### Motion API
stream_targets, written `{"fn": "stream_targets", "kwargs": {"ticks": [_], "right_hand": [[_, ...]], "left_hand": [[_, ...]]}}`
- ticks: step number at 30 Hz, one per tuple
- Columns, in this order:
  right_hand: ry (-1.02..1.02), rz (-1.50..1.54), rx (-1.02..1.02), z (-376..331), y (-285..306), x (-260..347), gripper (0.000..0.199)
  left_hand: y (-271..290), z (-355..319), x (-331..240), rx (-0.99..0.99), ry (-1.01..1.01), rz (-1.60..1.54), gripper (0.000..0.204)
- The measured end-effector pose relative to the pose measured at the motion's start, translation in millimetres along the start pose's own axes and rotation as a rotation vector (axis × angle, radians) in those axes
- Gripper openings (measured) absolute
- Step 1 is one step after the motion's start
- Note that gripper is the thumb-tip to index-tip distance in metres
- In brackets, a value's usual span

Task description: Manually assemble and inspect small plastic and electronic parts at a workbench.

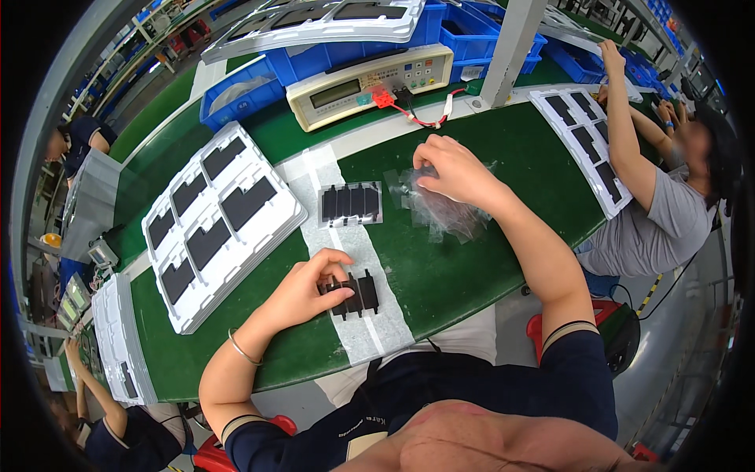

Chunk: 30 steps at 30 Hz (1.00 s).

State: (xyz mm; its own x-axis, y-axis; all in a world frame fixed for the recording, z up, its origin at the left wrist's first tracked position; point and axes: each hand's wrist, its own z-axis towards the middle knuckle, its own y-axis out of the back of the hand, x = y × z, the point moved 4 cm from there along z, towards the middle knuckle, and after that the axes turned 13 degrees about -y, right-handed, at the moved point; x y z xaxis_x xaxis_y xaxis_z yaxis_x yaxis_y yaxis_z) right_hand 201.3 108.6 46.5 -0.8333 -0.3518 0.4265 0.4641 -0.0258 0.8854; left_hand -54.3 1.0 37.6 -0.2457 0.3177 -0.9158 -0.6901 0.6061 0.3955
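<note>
My left hand is closed round the left side of a black, flat, ribbed part with short tabs, its thumb lying across the top. The part rests on a whitish strip running across the green bench. Farther along that strip lies a similar black ribbed piece on a clear film sheet. To its right, my right hand bends over a loose pile of clear plastic film pieces, thumb and fingers curled together at the pile's upper edge. Its fingertips appear to pinch some film.
Stacked white trays with black flat pieces stand at left; another such tray lies at right. A cream meter with red and black leads sits behind, near blue bins and a grey post. A co-worker sits at right.
</note>
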Motion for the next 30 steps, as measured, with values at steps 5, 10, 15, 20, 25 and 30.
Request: {"fn": "stream_targets", "kwargs": {"ticks": [5, 10, 15, 20, 25, 30], "right_hand": [[0.021, 0.067, -0.047, 1, -4, 6, 0.020], [0.051, 0.078, -0.041, 0, -6, 9, 0.019], [0.064, 0.100, -0.030, -1, -8, 12, 0.018], [0.079, 0.093, -0.028, -1, -11, 12, 0.017], [0.061, 0.108, 0.007, -1, -10, 13, 0.017], [0.083, 0.112, -0.001, 1, -11, 14, 0.016]], "left_hand": [[2, 3, -8, -0.020, -0.130, 0.304, 0.040], [5, 4, -10, -0.041, -0.259, 0.475, 0.042], [7, 2, -14, -0.045, -0.181, 0.563, 0.044], [7, 0, -17, -0.074, -0.187, 0.623, 0.044], [7, 3, -23, -0.153, -0.338, 0.735, 0.027], [30, -7, -26, -0.254, -0.436, 0.915, 0.016]]}}
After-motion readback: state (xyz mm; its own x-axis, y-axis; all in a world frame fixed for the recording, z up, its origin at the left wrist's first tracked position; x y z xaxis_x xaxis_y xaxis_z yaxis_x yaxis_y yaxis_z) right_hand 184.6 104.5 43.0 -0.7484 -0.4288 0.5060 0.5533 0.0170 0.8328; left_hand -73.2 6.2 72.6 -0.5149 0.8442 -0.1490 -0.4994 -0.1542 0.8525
